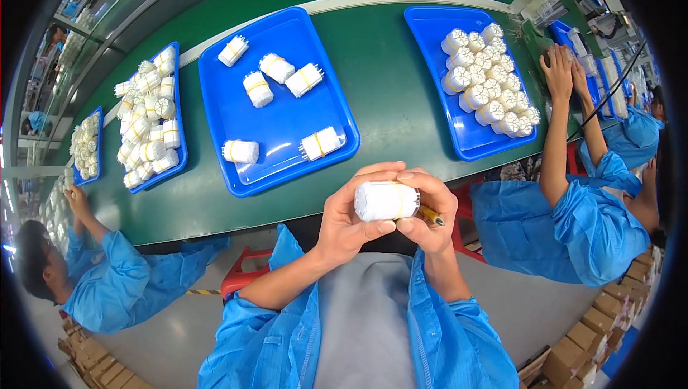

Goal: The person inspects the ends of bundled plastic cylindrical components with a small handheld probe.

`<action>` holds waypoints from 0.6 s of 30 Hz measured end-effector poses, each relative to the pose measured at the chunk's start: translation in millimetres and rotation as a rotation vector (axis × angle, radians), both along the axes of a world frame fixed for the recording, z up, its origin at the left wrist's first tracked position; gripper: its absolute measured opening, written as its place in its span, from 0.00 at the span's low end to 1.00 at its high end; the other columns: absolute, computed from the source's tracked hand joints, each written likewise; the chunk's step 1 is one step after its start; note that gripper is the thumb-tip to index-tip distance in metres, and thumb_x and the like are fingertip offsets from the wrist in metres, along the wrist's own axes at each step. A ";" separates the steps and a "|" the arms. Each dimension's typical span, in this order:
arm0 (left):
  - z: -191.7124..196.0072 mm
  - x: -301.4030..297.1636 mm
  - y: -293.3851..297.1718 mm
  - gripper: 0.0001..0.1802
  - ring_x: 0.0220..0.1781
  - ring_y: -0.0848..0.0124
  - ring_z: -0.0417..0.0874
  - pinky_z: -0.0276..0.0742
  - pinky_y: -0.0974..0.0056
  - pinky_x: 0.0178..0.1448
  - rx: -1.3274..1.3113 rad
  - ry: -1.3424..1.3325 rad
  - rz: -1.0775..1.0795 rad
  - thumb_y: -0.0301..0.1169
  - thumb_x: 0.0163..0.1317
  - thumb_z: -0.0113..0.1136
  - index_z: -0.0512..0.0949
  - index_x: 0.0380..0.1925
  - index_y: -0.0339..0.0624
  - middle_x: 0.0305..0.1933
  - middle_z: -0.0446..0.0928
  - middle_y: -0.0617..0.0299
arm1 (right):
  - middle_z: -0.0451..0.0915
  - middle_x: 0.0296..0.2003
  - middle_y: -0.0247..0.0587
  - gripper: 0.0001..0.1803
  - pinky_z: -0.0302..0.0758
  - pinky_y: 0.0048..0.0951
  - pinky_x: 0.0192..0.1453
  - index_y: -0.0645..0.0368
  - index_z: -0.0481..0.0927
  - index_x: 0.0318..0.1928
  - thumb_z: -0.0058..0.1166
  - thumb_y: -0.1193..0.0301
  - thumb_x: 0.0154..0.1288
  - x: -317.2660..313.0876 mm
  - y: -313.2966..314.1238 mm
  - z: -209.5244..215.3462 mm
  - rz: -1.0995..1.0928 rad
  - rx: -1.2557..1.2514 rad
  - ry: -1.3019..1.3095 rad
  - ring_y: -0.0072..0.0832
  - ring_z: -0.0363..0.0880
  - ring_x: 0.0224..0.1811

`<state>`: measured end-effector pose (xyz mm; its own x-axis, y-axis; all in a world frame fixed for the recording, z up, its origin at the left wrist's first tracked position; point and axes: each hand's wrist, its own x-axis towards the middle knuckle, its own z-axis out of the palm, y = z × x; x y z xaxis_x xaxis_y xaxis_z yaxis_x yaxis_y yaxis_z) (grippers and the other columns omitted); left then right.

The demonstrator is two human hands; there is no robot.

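A white cylindrical bundle with a yellow band (378, 201) is held level in front of my body, just off the table's near edge. My left hand (340, 218) grips its left end, with the thumb below and the fingers over the top. On the other end, my right hand (438, 206) is closed, both thumbs almost meeting under the bundle. A yellow pen-like stick with a dark tip (431, 215) pokes out of my right hand. Beyond my hands, a blue tray (276, 141) carries several similar banded bundles lying apart, thin prongs showing at some ends.
To the right, another blue tray (469, 146) holds many bundles packed upright. Piled bundles fill a blue tray (179, 146) on the left. All stand on a green tabletop (380, 52). Co-workers in blue smocks sit at both sides, one person's hands (560, 73) near the right tray.
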<state>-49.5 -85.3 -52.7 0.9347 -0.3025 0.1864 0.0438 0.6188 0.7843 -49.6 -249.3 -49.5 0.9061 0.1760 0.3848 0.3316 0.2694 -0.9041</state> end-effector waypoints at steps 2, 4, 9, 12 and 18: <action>-0.1 -1.2 0.8 0.33 0.67 0.59 0.73 0.70 0.57 0.68 0.091 -0.121 0.086 0.28 0.53 0.74 0.74 0.61 0.40 0.66 0.70 0.46 | 0.79 0.47 0.49 0.31 0.73 0.27 0.49 0.68 0.73 0.59 0.67 0.66 0.59 0.3 5.5 -2.0 0.026 0.090 0.039 0.30 0.78 0.46; -2.7 -2.5 1.3 0.34 0.66 0.57 0.74 0.72 0.57 0.67 0.181 -0.242 0.170 0.27 0.50 0.76 0.75 0.60 0.41 0.65 0.70 0.44 | 0.79 0.47 0.50 0.33 0.74 0.28 0.49 0.67 0.72 0.60 0.68 0.63 0.59 -0.5 13.1 -3.7 0.050 0.180 0.079 0.31 0.78 0.47; -9.7 6.2 -2.5 0.30 0.59 0.46 0.77 0.77 0.51 0.59 0.446 -0.688 0.537 0.28 0.48 0.77 0.77 0.53 0.46 0.60 0.72 0.42 | 0.79 0.48 0.55 0.37 0.78 0.32 0.52 0.64 0.65 0.61 0.67 0.56 0.62 -0.6 23.3 -8.0 0.288 0.530 0.311 0.37 0.80 0.51; -5.5 4.9 -5.3 0.26 0.57 0.46 0.78 0.79 0.50 0.56 0.526 -0.759 0.642 0.27 0.48 0.76 0.77 0.48 0.50 0.56 0.75 0.46 | 0.79 0.48 0.53 0.33 0.78 0.30 0.51 0.64 0.66 0.57 0.65 0.55 0.63 -1.3 27.5 -10.3 0.412 0.649 0.389 0.35 0.80 0.49; -1.6 16.1 -3.2 0.24 0.53 0.55 0.80 0.80 0.51 0.53 0.670 -1.021 0.763 0.28 0.47 0.73 0.78 0.46 0.53 0.52 0.77 0.54 | 0.79 0.45 0.43 0.26 0.77 0.26 0.46 0.65 0.73 0.54 0.52 0.53 0.72 -2.0 28.3 -29.7 0.540 0.678 0.476 0.26 0.81 0.44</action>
